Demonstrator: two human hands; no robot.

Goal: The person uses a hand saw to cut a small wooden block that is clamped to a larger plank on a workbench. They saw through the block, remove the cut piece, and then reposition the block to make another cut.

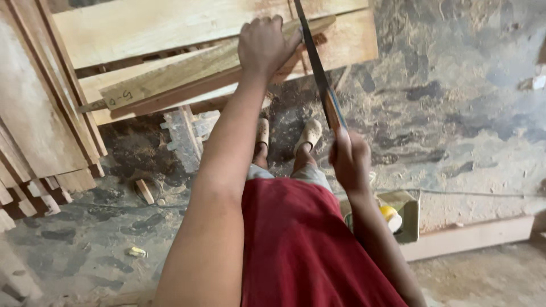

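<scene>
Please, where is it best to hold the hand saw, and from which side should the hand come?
Grip the hand saw at its handle, the near end, where the right hand is wrapped now. Come from the person's side, fingers closing round the handle. The blade is long, thin and slants up to the plank, so its edge is probably unsafe to hold. The left hand presses the plank beside the blade.

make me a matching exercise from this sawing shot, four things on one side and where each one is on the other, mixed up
Things:
1. left hand
2. right hand
3. handsaw
4. small wood offcut

Places:
A. lying on the dusty floor, near the stacked boards
B. gripping the saw's handle
C. pressed flat on the plank
D. blade set across the plank's end, beside the thumb

Pairs: 1-C, 2-B, 3-D, 4-A
</scene>
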